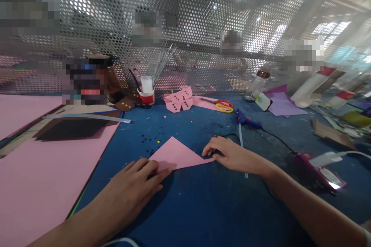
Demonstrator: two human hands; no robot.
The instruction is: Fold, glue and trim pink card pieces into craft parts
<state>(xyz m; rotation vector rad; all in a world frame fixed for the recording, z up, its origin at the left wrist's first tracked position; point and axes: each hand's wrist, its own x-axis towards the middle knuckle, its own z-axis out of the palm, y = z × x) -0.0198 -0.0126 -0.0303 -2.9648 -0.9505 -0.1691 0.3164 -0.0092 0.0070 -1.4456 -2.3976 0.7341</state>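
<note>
A pink sheet of paper (175, 153), folded into a triangle, lies on the blue table in front of me with its peak pointing away. My left hand (139, 183) covers the triangle's left corner, fingers bent over the paper and thumb along its near edge. At the narrow right tip, my right hand (224, 152) has its fingers curled and its thumb against the paper. Beyond the triangle lie small black dots (149, 151) and a tiny yellow square (158, 141).
Large pink sheets (58, 177) and a black sheet (72, 129) lie left. Farther back are pink dotted cut-outs (178, 99), scissors (223, 105) and a paper cup (147, 96). A blue glue gun (247, 120) and a magenta power strip (321, 173) with cords lie right.
</note>
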